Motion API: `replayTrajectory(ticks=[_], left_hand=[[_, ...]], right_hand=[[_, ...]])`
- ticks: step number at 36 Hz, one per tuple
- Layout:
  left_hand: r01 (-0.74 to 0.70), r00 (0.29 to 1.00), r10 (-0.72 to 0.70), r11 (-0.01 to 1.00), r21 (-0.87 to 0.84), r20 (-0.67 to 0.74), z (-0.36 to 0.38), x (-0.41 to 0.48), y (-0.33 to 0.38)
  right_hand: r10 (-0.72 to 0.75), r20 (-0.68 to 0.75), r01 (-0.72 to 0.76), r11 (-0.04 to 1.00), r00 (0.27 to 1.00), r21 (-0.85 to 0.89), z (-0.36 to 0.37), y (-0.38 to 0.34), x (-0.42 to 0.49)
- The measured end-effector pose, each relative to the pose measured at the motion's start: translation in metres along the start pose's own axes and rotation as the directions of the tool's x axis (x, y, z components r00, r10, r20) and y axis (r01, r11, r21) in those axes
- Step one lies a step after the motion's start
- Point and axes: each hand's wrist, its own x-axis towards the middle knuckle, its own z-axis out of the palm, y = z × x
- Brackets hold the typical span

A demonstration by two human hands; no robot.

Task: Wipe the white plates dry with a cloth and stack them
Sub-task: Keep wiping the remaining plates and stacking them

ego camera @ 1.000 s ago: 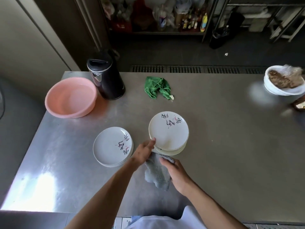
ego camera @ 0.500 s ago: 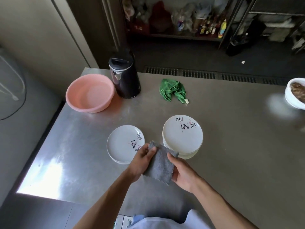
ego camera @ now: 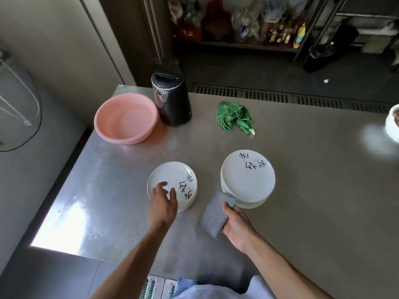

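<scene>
Two piles of white plates with black and pink markings sit on the steel table [ego camera: 313, 190]. The lower left pile [ego camera: 172, 180] lies under my left hand [ego camera: 163, 203], whose spread fingers hover over or touch its near rim. The taller right stack [ego camera: 248, 178] stands beside it. My right hand [ego camera: 237, 225] grips a folded grey cloth [ego camera: 216, 214] just in front of that taller stack, the cloth's far corner against the stack's near edge.
A pink basin [ego camera: 126, 117] and a black kettle [ego camera: 171, 98] stand at the table's far left. A crumpled green cloth [ego camera: 234, 115] lies behind the plates. A white bowl [ego camera: 391, 124] sits at the right edge. Shelves with bottles stand beyond the table.
My left hand let go of the grey cloth and moved left onto the left pile of plates. The right hand kept the cloth and shifted slightly right toward the taller stack.
</scene>
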Motion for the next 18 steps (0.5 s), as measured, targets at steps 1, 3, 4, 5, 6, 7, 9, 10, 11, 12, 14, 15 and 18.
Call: replayTrajectory(ticks=[1, 3, 4, 5, 6, 7, 9, 10, 11, 12, 14, 15, 18], left_hand=[[0.044, 0.999, -0.044, 0.999, 0.004, -0.024, -0.005, 0.009, -0.006], [0.144, 0.99, -0.144, 0.99, 0.008, -0.011, -0.013, 0.026, -0.016], [0.185, 0.983, -0.185, 0.983, 0.002, 0.012, -0.017, 0.034, -0.019], [0.213, 0.976, -0.213, 0.977, -0.006, 0.037, -0.02, 0.04, -0.022], [0.228, 0.972, -0.227, 0.974, -0.012, 0.058, -0.022, 0.045, -0.024], [0.237, 0.97, -0.235, 0.971, -0.017, 0.068, -0.023, 0.049, -0.025], [0.26, 0.965, -0.257, 0.965, -0.038, 0.059, -0.025, 0.054, -0.025], [0.272, 0.962, -0.269, 0.961, -0.056, 0.055, -0.026, 0.056, -0.025], [0.281, 0.959, -0.277, 0.957, -0.071, 0.057, -0.027, 0.058, -0.025], [0.286, 0.958, -0.281, 0.955, -0.082, 0.063, -0.028, 0.059, -0.026], [0.286, 0.957, -0.28, 0.953, -0.099, 0.074, -0.029, 0.064, -0.029], [0.291, 0.956, -0.283, 0.95, -0.115, 0.078, -0.029, 0.068, -0.031], [0.346, 0.936, -0.329, 0.924, -0.162, 0.126, -0.029, 0.078, -0.037]], right_hand=[[-0.008, -0.023, 0.008, 1.0, 1.0, -0.019, 0.001, 0.0, 0.002], [-0.022, -0.06, 0.018, 0.997, 0.998, -0.069, 0.005, 0.002, 0.007], [-0.025, -0.077, 0.017, 0.995, 0.997, -0.097, 0.007, 0.003, 0.01], [-0.023, -0.094, 0.011, 0.992, 0.995, -0.123, 0.01, 0.004, 0.014], [-0.019, -0.107, 0.003, 0.989, 0.994, -0.147, 0.013, 0.006, 0.018], [-0.015, -0.116, -0.005, 0.986, 0.993, -0.168, 0.018, 0.007, 0.023], [-0.006, -0.133, -0.02, 0.981, 0.991, -0.191, 0.029, 0.008, 0.032], [0.0, -0.144, -0.028, 0.981, 0.99, -0.194, 0.035, 0.009, 0.036], [0.004, -0.156, -0.035, 0.979, 0.988, -0.2, 0.041, 0.009, 0.041], [0.007, -0.164, -0.042, 0.976, 0.987, -0.212, 0.046, 0.01, 0.045], [0.016, -0.161, -0.058, 0.964, 0.987, -0.259, 0.055, 0.012, 0.052], [0.019, -0.155, -0.064, 0.956, 0.988, -0.288, 0.059, 0.014, 0.054], [0.009, -0.147, -0.06, 0.937, 0.989, -0.345, 0.068, 0.016, 0.059]])
